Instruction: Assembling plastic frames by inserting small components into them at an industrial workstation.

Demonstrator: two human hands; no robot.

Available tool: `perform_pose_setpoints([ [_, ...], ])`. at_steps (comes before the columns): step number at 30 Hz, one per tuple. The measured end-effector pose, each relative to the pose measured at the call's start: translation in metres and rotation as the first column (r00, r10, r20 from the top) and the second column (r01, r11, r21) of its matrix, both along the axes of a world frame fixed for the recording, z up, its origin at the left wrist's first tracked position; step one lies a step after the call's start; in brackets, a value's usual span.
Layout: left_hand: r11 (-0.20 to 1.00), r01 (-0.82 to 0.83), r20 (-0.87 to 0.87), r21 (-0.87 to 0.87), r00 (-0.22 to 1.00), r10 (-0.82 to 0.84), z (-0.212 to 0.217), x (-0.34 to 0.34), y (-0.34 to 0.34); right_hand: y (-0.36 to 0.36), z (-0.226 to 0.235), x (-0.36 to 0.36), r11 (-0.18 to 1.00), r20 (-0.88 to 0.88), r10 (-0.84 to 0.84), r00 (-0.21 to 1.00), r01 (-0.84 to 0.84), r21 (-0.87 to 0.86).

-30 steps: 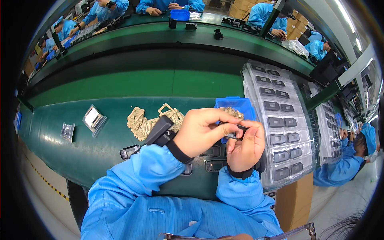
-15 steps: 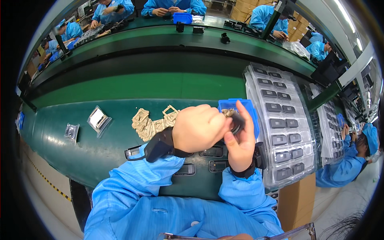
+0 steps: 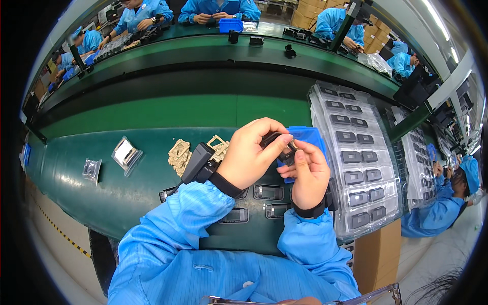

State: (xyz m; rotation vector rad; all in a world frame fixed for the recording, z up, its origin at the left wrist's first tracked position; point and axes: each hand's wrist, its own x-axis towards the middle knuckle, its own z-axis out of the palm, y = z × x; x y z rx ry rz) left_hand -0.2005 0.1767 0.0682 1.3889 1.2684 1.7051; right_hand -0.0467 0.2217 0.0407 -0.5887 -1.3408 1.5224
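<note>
Both hands meet over the near edge of the blue bin (image 3: 307,133). Between them is a small black plastic housing (image 3: 286,156), partly covered by fingers. My left hand (image 3: 255,152) grips it from the left, thumb across its top. From the right, my right hand (image 3: 311,175) closes thumb and fingers on its edge; a small light piece shows there, too little to name. Below the hands, several black rectangular housings (image 3: 268,192) lie on the green bench. Left of my left wrist is a heap of thin beige rectangular frames (image 3: 179,156), partly hidden by the wrist device.
Clear plastic trays (image 3: 333,195) holding rows of dark housings stand on the right. Two clear bags, one larger (image 3: 126,155) and one smaller (image 3: 91,170), lie at left on the green bench (image 3: 66,147). Co-workers in blue sit across the far bench and at right.
My left hand has turned and opened its back away from the view, so the black housing now shows between the hands. My right hand's fingers have come down onto it.
</note>
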Motion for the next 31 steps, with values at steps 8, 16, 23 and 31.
perform_pose_setpoints([
  [8,0.949,-0.271,-0.291,0.162,0.905,0.308,0.009,0.004,-0.002,0.003,0.0,0.006,0.997,-0.027,-0.037,0.999,0.039,0.071],
  [16,0.811,-0.223,-0.567,0.541,0.616,0.547,0.014,0.003,-0.007,-0.002,0.001,0.006,0.971,-0.032,-0.006,0.999,0.014,0.24],
  [23,0.805,-0.062,-0.663,0.59,0.532,0.527,0.013,-0.001,-0.006,0.008,-0.008,0.011,0.985,-0.268,0.132,0.954,-0.096,0.144],
  [31,0.905,-0.033,-0.653,0.423,0.682,0.33,0.011,-0.003,-0.006,0.011,-0.014,0.008,0.959,-0.093,0.062,0.994,-0.033,0.281],
])
